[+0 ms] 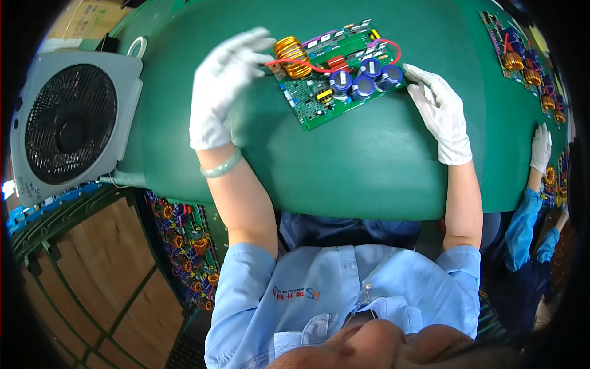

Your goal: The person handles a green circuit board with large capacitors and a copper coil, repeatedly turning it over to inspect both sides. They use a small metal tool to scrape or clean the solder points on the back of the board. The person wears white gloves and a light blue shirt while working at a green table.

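Note:
A green circuit board (335, 112) lies tilted on the green table in front of me. It carries a copper-wound coil (293, 56), several blue capacitors (362, 87) and red wires (295, 62). My left hand (224, 86), in a white glove and slightly blurred, is raised at the board's left side with its fingers stretched toward the coil. The end of one red wire comes up to these fingers; whether they touch it I cannot tell. At the board's right edge is my gloved right hand (439, 114), fingers apart, the fingertips beside the capacitors.
A grey box fan (70, 123) stands at the left. More populated boards lie at the far right (513, 55) and below the table at the left (184, 252). Another person's gloved hand (541, 149) rests at the right table edge. A wooden-sided crate (98, 277) is lower left.

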Available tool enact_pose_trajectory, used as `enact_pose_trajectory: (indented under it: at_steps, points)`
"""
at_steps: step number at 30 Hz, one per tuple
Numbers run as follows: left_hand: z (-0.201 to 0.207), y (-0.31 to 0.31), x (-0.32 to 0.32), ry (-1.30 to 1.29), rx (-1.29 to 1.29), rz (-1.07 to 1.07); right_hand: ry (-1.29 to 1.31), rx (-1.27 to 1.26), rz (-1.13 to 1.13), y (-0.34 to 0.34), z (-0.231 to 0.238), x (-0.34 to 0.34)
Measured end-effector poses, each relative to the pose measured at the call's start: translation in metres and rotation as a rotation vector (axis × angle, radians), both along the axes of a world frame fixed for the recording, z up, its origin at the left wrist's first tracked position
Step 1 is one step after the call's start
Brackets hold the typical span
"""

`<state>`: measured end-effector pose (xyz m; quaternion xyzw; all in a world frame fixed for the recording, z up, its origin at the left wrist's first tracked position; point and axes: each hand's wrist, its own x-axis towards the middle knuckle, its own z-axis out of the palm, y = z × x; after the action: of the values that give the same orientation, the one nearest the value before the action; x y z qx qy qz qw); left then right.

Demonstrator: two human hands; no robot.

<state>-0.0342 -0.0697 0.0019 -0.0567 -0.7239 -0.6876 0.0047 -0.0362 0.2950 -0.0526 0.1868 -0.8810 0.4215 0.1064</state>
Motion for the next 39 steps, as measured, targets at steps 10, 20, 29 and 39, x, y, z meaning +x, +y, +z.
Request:
enact_pose_trajectory:
  at_steps: [10,20,29,39]
  points:
    - [-0.005,0.0,0.011,-0.114,-0.406,0.073,-0.043,0.112,-0.005,0.004,0.0,-0.001]
    - [-0.024,0.02,-0.003,0.171,-0.388,0.132,0.017,0.143,0.001,-0.001,0.002,0.001]
    - [-0.033,0.014,-0.013,0.029,-0.209,-0.021,-0.002,0.115,-0.007,-0.002,0.001,0.0]
    - [-0.034,0.016,-0.012,0.04,-0.117,0.023,-0.251,-0.673,-0.192,0.014,-0.002,-0.012]
